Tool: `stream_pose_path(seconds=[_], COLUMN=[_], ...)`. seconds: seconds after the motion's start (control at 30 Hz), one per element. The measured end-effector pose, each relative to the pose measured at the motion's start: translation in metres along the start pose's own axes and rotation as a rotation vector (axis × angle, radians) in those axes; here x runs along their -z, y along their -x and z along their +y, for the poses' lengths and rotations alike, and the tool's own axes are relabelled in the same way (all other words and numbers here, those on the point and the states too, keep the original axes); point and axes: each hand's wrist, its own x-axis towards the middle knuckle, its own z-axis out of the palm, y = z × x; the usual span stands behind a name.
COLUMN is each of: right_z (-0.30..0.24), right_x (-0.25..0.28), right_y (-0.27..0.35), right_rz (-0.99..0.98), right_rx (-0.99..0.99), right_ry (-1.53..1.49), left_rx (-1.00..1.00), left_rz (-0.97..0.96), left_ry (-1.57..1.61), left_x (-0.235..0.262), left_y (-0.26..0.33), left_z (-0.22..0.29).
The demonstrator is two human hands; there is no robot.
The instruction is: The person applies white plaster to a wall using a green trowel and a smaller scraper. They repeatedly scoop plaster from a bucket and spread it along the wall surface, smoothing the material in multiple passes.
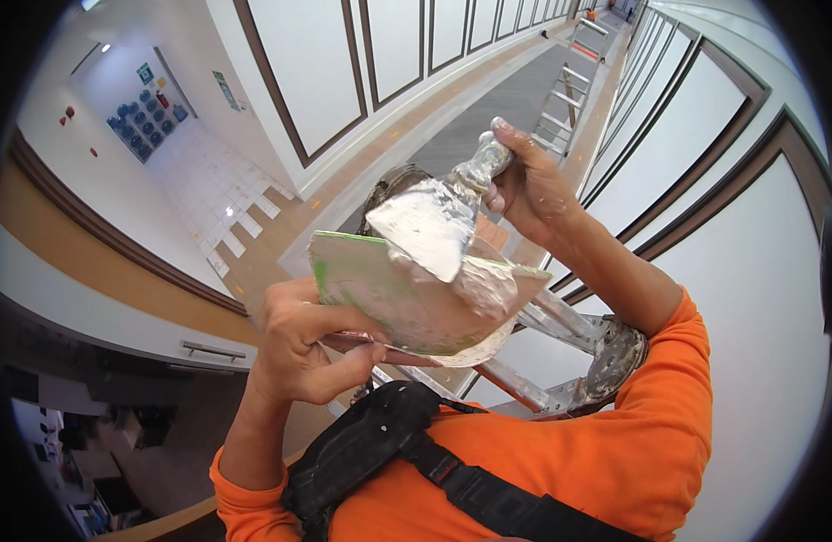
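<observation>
In the head view, the right grip (538,194) closes round the smeared, probably slippery handle of a light-looking putty knife (443,212), its blade over a green-edged board (371,285) bearing soft putty (485,291). The left grip (308,339) pinches the board's near edge, a sound hold. Distant blue bottles' (145,126) contents are unclear.

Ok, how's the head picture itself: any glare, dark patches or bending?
In the head view, the white paste on the putty knife looks nearly washed out; glare spots the tiled floor; the room at lower left is dim; the brown trim at right bows; the corners are black; the left hand and right hand read clearly.
</observation>
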Motion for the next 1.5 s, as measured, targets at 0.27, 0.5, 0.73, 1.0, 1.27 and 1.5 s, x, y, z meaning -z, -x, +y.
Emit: stream_pose_path(seconds=[0.27, 0.5, 0.73, 1.0, 1.27, 1.5], right_z=[-0.023, -0.05, 0.015, 0.041, 0.024, 0.036], right_x=[-0.012, -0.028, -0.045, -0.056, -0.058, -0.059], right_y=[0.009, 0.048, 0.05, 0.058, 0.062, 0.073], right_rz=[0.177, 0.051, -0.052, -0.125, -0.083, -0.175], right_rx=[0.139, 0.275, 0.589, 0.563, 0.357, 0.477], right_ry=[0.291, 1.036, 1.771, 1.564, 1.459, 1.513], left_rx=[-0.121, 0.326, 0.586, 0.661, 0.688, 0.651], left_rz=[-0.006, 0.143, 0.164, 0.042, 0.068, 0.065], left_ry=[-0.129, -0.008, 0.082, 0.105, 0.103, 0.085], left_x=[0.012, 0.059, 0.062, 0.033, 0.029, 0.028], left_y=[0.019, 0.077, 0.108, 0.112, 0.117, 0.119], left_z=[-0.001, -0.017, -0.034, -0.041, -0.043, -0.045])
